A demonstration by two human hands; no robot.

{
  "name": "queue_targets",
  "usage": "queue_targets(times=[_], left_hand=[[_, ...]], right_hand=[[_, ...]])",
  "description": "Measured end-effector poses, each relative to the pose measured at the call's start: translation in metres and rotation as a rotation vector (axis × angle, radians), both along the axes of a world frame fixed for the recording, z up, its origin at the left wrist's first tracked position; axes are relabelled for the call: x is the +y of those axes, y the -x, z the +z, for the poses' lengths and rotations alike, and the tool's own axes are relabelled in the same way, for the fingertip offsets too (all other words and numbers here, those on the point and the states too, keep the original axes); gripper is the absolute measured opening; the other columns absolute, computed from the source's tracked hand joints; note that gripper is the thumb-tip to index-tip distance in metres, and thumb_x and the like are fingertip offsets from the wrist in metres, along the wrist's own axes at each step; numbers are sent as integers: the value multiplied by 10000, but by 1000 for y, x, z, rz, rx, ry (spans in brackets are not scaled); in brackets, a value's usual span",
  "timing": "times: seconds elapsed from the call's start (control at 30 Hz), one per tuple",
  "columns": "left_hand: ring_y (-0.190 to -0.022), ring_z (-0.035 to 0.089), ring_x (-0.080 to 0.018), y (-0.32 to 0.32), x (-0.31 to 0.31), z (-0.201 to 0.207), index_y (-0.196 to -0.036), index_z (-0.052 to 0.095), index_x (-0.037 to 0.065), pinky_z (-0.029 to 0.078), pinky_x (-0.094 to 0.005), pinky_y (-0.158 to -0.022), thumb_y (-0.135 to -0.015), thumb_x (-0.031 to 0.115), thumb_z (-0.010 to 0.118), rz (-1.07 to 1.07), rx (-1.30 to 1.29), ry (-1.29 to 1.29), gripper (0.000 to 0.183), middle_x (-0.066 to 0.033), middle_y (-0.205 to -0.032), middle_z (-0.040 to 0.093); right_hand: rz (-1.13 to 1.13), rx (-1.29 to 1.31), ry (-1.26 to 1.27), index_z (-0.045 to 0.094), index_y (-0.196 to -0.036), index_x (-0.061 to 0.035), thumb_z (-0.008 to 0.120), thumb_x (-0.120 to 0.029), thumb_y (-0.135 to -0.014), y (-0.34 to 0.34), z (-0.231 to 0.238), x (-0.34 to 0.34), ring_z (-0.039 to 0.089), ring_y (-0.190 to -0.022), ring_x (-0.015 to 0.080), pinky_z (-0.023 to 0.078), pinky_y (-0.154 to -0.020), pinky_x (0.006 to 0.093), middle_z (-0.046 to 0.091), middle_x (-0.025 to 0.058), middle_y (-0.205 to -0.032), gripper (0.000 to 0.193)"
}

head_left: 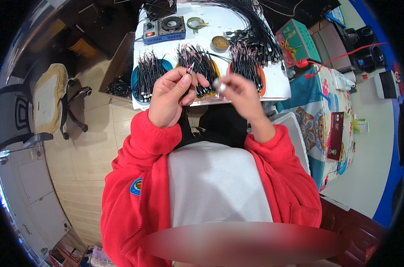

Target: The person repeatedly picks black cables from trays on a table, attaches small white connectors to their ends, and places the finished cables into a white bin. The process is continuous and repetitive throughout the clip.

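Note:
My left hand (171, 95) is raised over the table's near edge, thumb and fingers pinched on a thin wire end (190, 69) with a reddish part and a bright tip. To its right, my right hand (243, 94) is smeared by motion, with a whitish patch at the fingertips that I cannot make out. Just beyond the hands lie three bundles of short black cables with metal plugs: a left bundle (149, 78) on a blue tray (166, 65), a middle bundle (201, 66) on a yellow one, and a right bundle (246, 66) on an orange tray (261, 84).
At the back stand a blue box with a knob and round fan (164, 30), a ring-shaped roll (195, 23) and a round tin of amber stuff (220, 43). Long black cables (255, 22) spread across the back right. A cardboard box (117, 66) stands left, a green-and-red carton (298, 41) right.

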State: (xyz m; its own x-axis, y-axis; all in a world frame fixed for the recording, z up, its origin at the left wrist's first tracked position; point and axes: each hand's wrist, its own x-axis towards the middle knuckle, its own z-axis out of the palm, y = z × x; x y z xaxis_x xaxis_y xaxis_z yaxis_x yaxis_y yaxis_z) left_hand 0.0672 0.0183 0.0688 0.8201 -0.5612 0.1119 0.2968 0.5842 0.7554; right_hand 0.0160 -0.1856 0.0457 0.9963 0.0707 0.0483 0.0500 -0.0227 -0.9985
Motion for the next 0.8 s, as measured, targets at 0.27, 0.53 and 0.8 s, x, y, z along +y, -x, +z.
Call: queue_targets(times=[0.27, 0.53, 0.8], left_hand=[[-538, 413, -69, 5, -3, 0, -921, 553, -13, 343, -187, -509, -962, 113, 458, -91, 27, -56, 163, -179, -933, 641], [-527, 485, -58, 8, -14, 0, -1020, 616, -37, 364, -177, -471, -933, 109, 535, 226, -76, -239, 188, -120, -820, 663], [-515, 367, -38, 11, -16, -5, -991, 609, -47, 276, -167, -462, -931, 81, 522, 144, -21, -138, 166, -44, -710, 573]], right_hand=[[-7, -153, -12, 603, -967, 31, 637, -22, -839, -33, 46, 13, 564, -756, 53, 448, -654, 191, 620, 26, -858, 142], [-112, -421, 191, 609, -898, 31, 620, 24, -817, -23, 46, 25, 618, -680, 96, 472, -583, 203, 608, 57, -804, 81], [-41, -210, -407, 594, -910, -4, 619, -24, -862, -24, 22, 37, 600, -729, 110, 470, -673, 222, 627, 50, -851, 58]])
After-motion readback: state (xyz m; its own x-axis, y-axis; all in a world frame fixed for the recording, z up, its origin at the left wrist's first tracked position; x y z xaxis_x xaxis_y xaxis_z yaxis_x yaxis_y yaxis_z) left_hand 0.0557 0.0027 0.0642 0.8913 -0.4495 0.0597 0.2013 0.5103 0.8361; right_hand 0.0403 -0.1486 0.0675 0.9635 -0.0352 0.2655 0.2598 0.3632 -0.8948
